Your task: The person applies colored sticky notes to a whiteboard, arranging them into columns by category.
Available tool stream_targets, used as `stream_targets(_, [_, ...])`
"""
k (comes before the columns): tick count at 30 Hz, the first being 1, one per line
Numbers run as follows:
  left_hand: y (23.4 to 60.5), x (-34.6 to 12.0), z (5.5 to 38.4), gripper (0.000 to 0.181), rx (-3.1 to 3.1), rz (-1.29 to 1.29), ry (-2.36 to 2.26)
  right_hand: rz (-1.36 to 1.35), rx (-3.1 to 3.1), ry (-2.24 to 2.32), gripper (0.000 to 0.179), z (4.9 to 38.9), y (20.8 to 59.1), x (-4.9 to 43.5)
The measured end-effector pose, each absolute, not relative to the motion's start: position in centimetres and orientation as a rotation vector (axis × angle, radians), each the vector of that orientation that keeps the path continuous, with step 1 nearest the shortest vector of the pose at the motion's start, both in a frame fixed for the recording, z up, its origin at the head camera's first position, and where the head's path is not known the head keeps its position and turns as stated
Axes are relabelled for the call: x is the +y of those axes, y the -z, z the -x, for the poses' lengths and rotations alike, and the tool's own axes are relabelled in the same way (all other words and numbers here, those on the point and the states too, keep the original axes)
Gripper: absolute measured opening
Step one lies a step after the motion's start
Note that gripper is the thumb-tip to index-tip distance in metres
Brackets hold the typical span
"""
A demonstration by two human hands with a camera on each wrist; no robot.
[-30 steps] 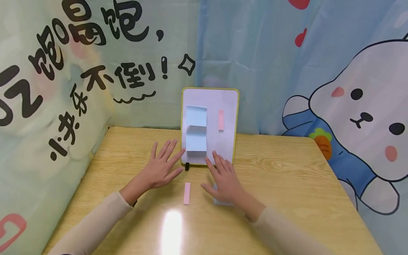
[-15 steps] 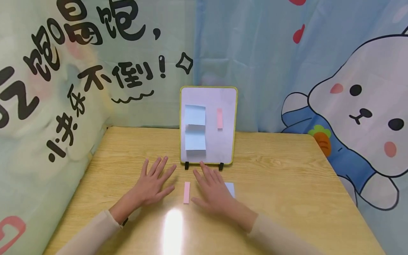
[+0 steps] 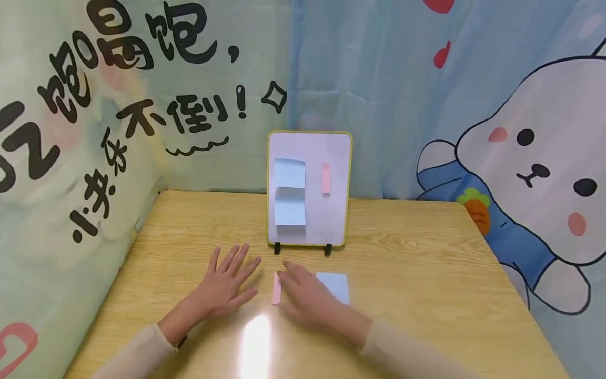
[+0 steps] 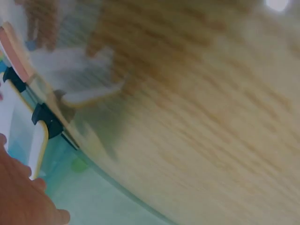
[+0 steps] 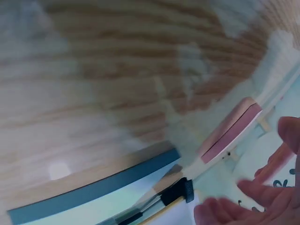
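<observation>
My right hand point(image 3: 307, 295) reaches over the right edge of a narrow pink sticky-note pad point(image 3: 276, 289), its fingers hiding part of it. In the right wrist view the fingers point(image 5: 265, 199) are apart from the pink pad point(image 5: 232, 133). Right beside that hand lies a square blue sticky-note pad point(image 3: 335, 287), partly covered. Left of the pink pad, my left hand point(image 3: 218, 292) is spread low over the table and holds nothing. A small whiteboard point(image 3: 314, 221) stands behind, bearing two blue notes point(image 3: 290, 173) and one pink note point(image 3: 326, 178).
The whiteboard has a yellow rim and stands on black feet point(image 3: 327, 249). Under everything is a wood-grain table point(image 3: 407, 295) with a bright light reflection near its front. A printed curtain point(image 3: 369, 105) hangs along the back and left.
Both hands have drawn back from the whiteboard. My right hand has also moved left, from over the blue pad to the pink pad, uncovering more of the blue one.
</observation>
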State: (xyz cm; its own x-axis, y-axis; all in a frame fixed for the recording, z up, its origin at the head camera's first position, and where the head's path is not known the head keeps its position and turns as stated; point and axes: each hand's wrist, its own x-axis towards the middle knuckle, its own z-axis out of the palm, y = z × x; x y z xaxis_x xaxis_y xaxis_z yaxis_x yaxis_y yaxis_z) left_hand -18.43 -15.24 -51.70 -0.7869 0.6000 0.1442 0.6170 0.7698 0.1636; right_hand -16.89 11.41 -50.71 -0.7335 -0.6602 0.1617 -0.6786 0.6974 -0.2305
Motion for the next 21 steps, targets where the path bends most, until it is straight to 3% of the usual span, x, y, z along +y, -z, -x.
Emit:
stream_targets(6, [51.7,-15.2,17.9,0.064,-2.891,1.043,0.338,-1.206,-2.902,-0.297,0.05,16.5,50.4,10.5])
stream_targets(21, [51.9,-14.0,17.3,0.061,-2.916,1.097,0.306,-1.181,-2.938,-0.253,0.049,16.7,49.9,9.1])
